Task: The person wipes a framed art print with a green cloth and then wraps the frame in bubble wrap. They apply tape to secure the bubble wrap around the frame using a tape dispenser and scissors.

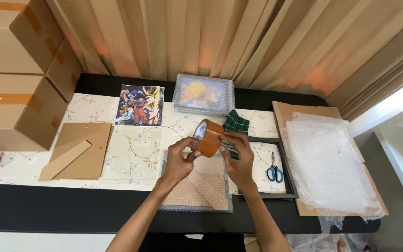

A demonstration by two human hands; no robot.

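I have both hands up at the centre of the frame, over the worktop (33, 205). My left hand (179, 161) and right hand (239, 161) share a roll of brown packing tape (208, 137): the left grip pinches its near rim, the right grip is pressed around its right side. The roll is lifted clear, just above a bubble-wrapped flat parcel (201, 186) in the lower middle. I judge I am hunting for the tape's loose end. The next move calls for a fingernail on the edge and a steady peel. Scissors (274, 170) with blue handles lie just right of my right hand, beside sheets of bubble wrap (327, 163) at right.
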